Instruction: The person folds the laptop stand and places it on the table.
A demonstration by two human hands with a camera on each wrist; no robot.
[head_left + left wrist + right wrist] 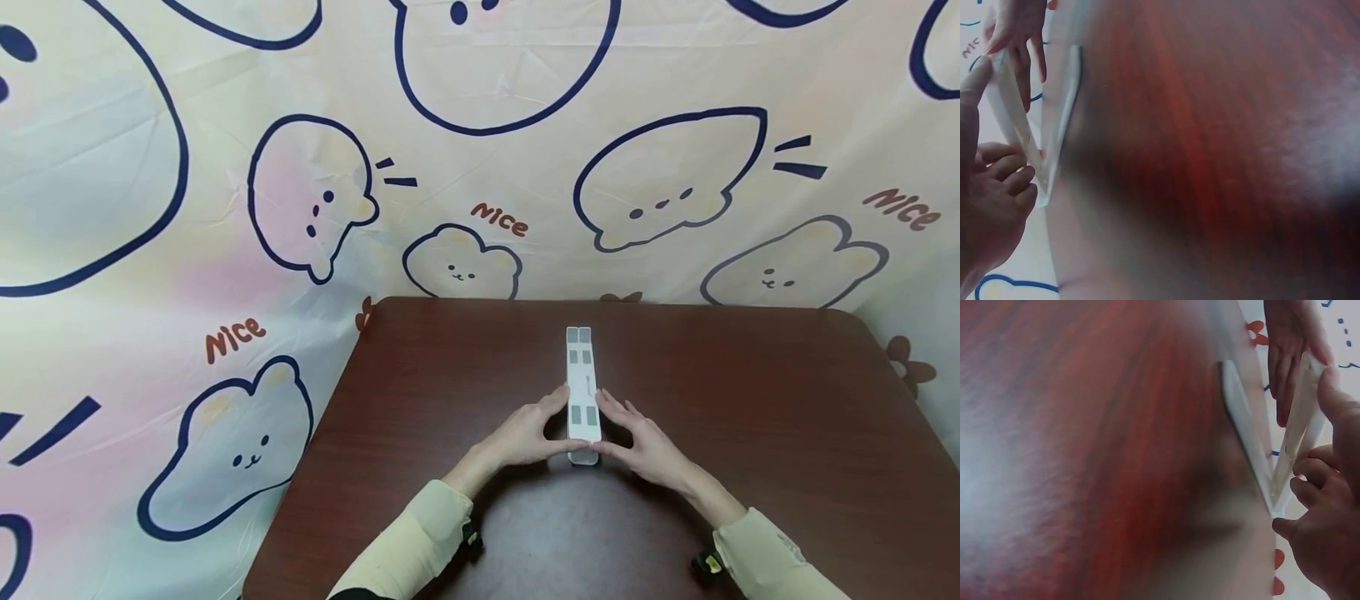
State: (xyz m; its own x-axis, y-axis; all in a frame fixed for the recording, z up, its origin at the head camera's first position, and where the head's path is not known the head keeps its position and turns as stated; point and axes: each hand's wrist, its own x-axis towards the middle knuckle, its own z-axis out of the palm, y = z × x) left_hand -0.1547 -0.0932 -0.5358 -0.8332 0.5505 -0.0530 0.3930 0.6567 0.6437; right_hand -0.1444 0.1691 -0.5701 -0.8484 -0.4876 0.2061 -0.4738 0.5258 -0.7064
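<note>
A white folding laptop stand with grey pads lies lengthwise near the middle of the table. Both wrist views show it as a narrow V: its upper bar is tilted up from the lower bar, and the two meet at the far end. My left hand holds the upper bar's left side, thumb at the near end and fingers farther along. The right hand grips the opposite side in much the same way. Both thumbs come close together at the raised near end.
The brown wooden table has rounded far corners. Behind it and to the left hangs a pale cloth printed with cartoon animals and the word "Nice". Light reflects off the table's near part.
</note>
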